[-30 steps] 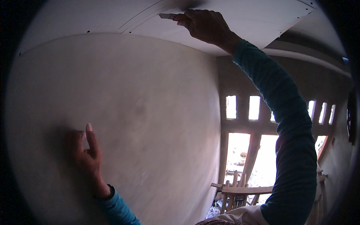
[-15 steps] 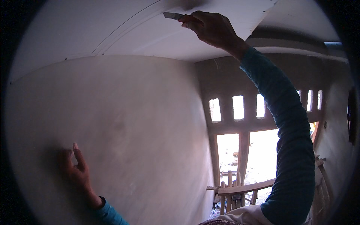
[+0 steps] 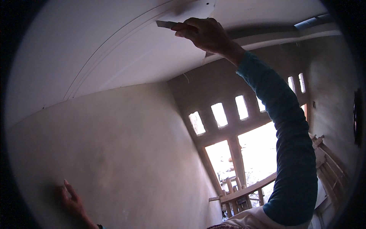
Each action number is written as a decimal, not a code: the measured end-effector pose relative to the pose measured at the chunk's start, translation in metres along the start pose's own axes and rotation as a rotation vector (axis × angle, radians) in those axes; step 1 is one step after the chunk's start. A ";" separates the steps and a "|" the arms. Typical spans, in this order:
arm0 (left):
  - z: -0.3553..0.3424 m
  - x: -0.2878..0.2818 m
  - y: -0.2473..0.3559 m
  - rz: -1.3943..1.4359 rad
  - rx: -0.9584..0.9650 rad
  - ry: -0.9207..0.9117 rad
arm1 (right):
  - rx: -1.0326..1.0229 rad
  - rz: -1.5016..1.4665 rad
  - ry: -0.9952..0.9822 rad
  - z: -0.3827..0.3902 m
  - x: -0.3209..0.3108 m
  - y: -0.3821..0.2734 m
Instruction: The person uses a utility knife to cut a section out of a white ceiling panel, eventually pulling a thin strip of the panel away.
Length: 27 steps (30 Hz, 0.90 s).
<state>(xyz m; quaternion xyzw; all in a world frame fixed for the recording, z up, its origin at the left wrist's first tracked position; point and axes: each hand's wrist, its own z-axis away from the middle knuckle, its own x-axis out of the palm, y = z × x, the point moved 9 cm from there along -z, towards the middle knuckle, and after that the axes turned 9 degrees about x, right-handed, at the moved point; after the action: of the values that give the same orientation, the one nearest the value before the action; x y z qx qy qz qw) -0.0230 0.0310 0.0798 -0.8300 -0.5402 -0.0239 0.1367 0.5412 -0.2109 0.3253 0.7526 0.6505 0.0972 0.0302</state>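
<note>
My right hand (image 3: 207, 35) is raised to the ceiling, its fingers wrapped around the handle of a flat-bladed knife (image 3: 165, 24). The grey blade has a slanted end and points left, close to the ceiling board (image 3: 126, 57); whether it touches cannot be told. Long thin curved-looking lines run along the pale board beside the blade. Low on the left, my left hand (image 3: 74, 204) is at the plastered wall (image 3: 126, 152), fingers apart and holding nothing; its far fingers are hidden in shadow.
Ahead, a darker wall (image 3: 198, 89) has small vent openings above a bright wood-framed window opening (image 3: 257, 149). Wooden poles and a curved-looking rail (image 3: 251, 189) stand below it. More timber (image 3: 331, 173) lies at the right. A dark round object (image 3: 357, 116) is at the right edge.
The view has tilted and turned, so the wall and window appear slanted. My right hand still grips the knife, slightly further left in view; my left hand appears lower.
</note>
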 end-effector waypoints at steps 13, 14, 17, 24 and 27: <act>-0.010 -0.003 0.016 -0.278 0.130 -0.047 | -0.029 0.049 0.024 0.037 -0.138 0.089; -0.010 -0.006 0.014 -0.275 0.131 -0.042 | -0.029 0.054 0.027 0.042 -0.140 0.093; -0.007 0.005 -0.002 -0.346 0.063 -0.214 | 0.164 -0.022 -0.030 0.057 -0.140 0.108; -0.013 -0.004 0.015 -0.442 0.246 -0.042 | 0.368 -0.561 0.074 0.101 -0.101 0.066; -0.025 -0.008 0.028 -0.492 0.184 -0.171 | 0.413 -0.860 0.277 0.099 -0.085 0.041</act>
<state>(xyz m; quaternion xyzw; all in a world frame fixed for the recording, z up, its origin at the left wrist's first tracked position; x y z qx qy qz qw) 0.0016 0.0064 0.0970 -0.6570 -0.7350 0.0629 0.1554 0.5878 -0.2927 0.2268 0.3865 0.9056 0.0442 -0.1690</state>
